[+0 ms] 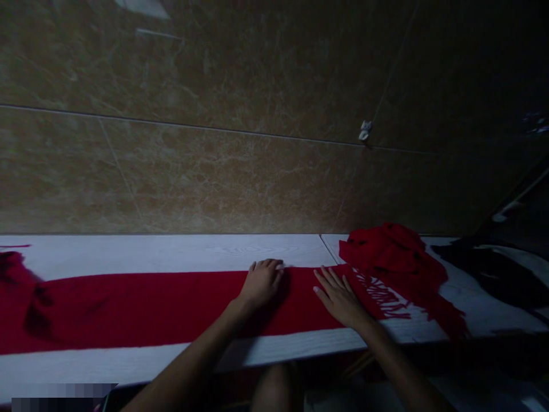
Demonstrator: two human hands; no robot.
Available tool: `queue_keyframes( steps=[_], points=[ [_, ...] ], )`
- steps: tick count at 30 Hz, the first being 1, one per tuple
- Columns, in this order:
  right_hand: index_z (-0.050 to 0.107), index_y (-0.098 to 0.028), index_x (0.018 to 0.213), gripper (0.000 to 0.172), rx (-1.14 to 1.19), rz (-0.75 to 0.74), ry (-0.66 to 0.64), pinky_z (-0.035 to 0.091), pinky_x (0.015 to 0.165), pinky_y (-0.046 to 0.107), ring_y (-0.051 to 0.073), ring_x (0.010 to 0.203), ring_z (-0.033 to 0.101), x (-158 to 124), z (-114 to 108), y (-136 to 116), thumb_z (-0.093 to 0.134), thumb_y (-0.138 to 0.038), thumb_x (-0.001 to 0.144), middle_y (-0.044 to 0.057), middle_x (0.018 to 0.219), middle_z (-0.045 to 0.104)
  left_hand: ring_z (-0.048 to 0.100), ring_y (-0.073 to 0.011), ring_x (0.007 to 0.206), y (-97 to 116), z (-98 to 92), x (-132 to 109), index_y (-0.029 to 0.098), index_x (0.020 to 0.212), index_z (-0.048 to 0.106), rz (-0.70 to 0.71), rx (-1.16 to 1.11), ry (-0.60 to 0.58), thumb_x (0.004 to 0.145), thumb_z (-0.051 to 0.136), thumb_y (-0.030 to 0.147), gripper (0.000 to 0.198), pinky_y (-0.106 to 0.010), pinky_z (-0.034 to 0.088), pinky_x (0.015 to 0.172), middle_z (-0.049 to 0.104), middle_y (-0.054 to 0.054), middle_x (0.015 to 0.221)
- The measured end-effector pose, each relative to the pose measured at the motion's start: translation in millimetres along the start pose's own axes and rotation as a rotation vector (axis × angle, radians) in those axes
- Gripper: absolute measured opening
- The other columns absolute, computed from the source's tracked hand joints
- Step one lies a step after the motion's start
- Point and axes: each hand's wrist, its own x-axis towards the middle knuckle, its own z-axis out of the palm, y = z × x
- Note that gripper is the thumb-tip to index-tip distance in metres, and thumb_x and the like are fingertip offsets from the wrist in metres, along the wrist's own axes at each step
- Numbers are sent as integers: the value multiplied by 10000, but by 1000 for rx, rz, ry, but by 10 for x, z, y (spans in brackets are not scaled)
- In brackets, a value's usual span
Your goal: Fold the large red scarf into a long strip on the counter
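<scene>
A long red scarf [150, 309] with a fringed right end is spread along a narrow white table. Fingers spread, my right hand [341, 297] lies flat on the scarf close to its fringe. My left hand [261, 281] is over the scarf's far edge to the left of it, fingers loosely bent, holding nothing; a shadow falls on the cloth beside it. Whether its fingertips touch the fabric I cannot tell. Toward the left end, the red cloth is bunched and folded over itself.
A crumpled pile of red fringed cloth [392, 252] sits beyond the scarf's fringe. Farther right lies a dark item [493, 274], its kind unclear. A tiled wall [214, 171] with a small white hook [365, 130] borders the table [171, 252] at the back.
</scene>
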Motion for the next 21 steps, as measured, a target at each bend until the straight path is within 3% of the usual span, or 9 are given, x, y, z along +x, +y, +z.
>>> queue_keyframes(
  steps=[2, 5, 15, 21],
  points=[
    [367, -220, 1629, 601, 8, 3, -16, 181, 1269, 645, 299, 1597, 197, -3, -23, -9, 332, -467, 1082, 116, 1710, 250, 653, -289, 1239, -57, -60, 211, 152, 1371, 654, -14, -18, -5, 1061, 381, 313, 444, -413, 463, 1087, 692, -162, 1370],
    [350, -217, 1635, 613, 20, 12, -44, 162, 1277, 634, 296, 1600, 175, -13, -61, -23, 324, -485, 1085, 109, 1713, 238, 714, -288, 1089, -102, -55, 418, 176, 1209, 749, 37, -29, -56, 1035, 464, 366, 384, -369, 508, 965, 769, -144, 1207],
    [430, -231, 1601, 582, 46, -48, 50, 223, 1263, 640, 313, 1581, 256, -18, 17, 63, 358, -478, 1079, 125, 1683, 328, 716, -239, 978, -205, 114, 569, 187, 1156, 767, 170, -85, -94, 1009, 490, 375, 366, -294, 508, 836, 787, -104, 1125],
    [413, -195, 1611, 631, 70, -55, 16, 188, 1273, 646, 332, 1586, 226, -40, -34, 37, 325, -519, 1077, 124, 1688, 296, 708, -244, 950, -209, 152, 647, 186, 1088, 752, 158, -51, -82, 1035, 430, 423, 403, -298, 506, 821, 774, -131, 1085]
  ],
)
